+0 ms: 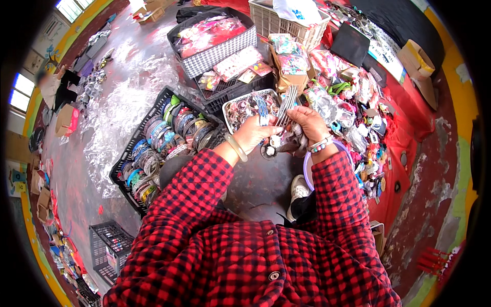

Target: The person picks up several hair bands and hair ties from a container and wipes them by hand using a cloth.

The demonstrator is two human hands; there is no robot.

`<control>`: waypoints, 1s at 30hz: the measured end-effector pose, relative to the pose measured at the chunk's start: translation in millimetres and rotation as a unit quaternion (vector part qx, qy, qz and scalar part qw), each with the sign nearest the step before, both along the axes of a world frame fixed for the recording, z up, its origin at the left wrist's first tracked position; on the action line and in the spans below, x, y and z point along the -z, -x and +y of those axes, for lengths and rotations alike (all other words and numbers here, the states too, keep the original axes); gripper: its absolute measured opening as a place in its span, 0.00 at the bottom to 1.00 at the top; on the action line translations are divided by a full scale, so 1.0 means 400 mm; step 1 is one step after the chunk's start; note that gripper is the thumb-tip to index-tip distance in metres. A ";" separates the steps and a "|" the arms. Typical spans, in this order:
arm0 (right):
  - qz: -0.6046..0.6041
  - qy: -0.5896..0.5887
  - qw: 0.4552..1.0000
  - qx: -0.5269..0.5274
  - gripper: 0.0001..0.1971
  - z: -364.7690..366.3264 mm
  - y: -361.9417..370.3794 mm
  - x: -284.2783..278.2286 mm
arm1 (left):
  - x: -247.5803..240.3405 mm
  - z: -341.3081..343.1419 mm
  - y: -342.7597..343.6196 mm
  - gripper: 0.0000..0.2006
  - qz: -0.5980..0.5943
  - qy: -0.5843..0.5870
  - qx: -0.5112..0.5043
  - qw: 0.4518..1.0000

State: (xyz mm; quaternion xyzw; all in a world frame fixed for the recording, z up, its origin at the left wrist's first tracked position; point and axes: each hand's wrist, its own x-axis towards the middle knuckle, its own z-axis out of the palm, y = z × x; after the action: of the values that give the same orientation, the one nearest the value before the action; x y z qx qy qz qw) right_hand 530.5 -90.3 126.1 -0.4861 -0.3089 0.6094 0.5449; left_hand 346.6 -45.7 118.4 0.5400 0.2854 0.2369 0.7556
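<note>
Headbands [162,137] crowd a black crate [125,193] to the left, a white basket [225,112] of small pieces sits just beyond the hands, and the right sleeve [338,190] partly hides a purple tub [307,173]. The left hand [249,135] has its grip closed on a blue band [263,107]; the right hand [310,123] pinches a striped band [287,106] close beside it.

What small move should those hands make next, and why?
Perhaps ease the left hand and right hand apart: the right grips a grey striped band close to the left, with dark fabric bunched below, so spacing might show each piece better.
</note>
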 end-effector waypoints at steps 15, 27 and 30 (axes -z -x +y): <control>-0.444 -0.171 0.876 0.081 0.13 0.004 -0.051 -0.033 | -0.010 0.027 0.018 0.04 -0.048 0.106 -0.097 0.988; -0.109 -0.157 0.965 0.178 0.13 -0.027 -0.050 -0.099 | -0.002 0.025 0.010 0.03 -0.023 0.064 -0.080 0.995; -0.045 -0.181 0.975 0.122 0.18 -0.033 -0.083 -0.091 | -0.003 0.024 0.007 0.03 -0.026 0.076 -0.080 0.994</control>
State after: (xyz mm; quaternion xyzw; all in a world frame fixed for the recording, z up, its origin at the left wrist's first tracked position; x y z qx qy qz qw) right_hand 563.6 -103.5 162.5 -0.4406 -0.3767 0.4496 0.6796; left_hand 343.7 -35.9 119.5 0.4502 0.3251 0.2878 0.7803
